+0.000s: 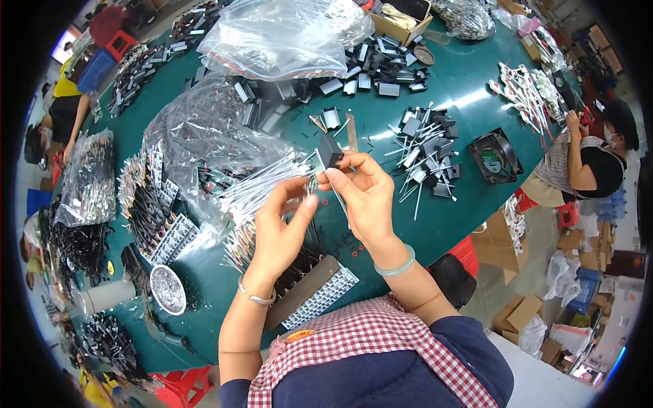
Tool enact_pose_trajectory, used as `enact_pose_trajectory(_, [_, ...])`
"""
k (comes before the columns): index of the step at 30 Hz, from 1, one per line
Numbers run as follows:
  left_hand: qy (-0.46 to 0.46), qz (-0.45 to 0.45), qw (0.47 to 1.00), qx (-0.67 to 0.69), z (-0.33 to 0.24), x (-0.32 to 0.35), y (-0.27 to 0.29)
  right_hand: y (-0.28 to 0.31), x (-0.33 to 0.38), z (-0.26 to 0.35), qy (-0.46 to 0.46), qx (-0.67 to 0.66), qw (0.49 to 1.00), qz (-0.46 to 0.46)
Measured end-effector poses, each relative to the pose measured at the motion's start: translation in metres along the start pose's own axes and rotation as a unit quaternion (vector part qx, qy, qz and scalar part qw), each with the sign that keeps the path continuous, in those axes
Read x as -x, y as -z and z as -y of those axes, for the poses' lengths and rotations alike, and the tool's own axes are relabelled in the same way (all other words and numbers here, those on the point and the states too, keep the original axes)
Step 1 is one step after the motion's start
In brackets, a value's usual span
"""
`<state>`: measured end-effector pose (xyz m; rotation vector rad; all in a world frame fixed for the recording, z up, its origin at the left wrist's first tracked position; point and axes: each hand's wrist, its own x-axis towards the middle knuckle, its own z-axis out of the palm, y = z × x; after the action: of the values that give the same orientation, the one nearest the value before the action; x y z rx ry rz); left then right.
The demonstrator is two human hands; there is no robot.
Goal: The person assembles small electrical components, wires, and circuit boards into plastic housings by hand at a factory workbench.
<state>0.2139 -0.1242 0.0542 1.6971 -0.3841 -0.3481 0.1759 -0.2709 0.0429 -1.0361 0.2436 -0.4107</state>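
Observation:
Over the middle of the table, my right hand (364, 197) pinches a small black housing (330, 149) with a silvery edge, tilted upward. Thin wires hang below the housing, and my left hand (282, 221) closes thumb and forefinger on them; the exact contact is partly hidden by the fingers. Just left of my hands lies a bundle of white-sleeved wires (262, 187). Beyond the held piece, another housing (330, 119) with coloured wires rests beside a metal strip (352, 132). To the right is a pile of housings with white leads (428, 149).
A black fan (494, 156) sits near the right edge. Clear plastic bags (275, 37) and loose black housings (384, 64) cover the far side. Nearby are a white bowl (167, 289), a soldering iron (160, 333) and a row of metal connectors (323, 299). A co-worker (595, 153) sits at right.

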Motion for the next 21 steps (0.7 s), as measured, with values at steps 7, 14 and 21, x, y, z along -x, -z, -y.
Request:
enact_pose_trajectory(7, [-0.027, -0.048, 0.995, 0.082, -0.02, -0.019, -0.013, -0.01, 0.011, -0.001, 0.031, -0.017, 0.999, 0.018])
enact_pose_trajectory(14, [-0.145, -0.06, 0.982, -0.105, -0.025, -0.015, -0.012, 0.005, 0.002, 0.007, 0.113, 0.203, 0.972, -0.023])
enact_pose_trajectory(21, [-0.205, -0.064, 0.952, -0.217, -0.031, -0.016, -0.013, -0.004, 0.004, 0.012, 0.254, 0.341, 0.905, 0.001])
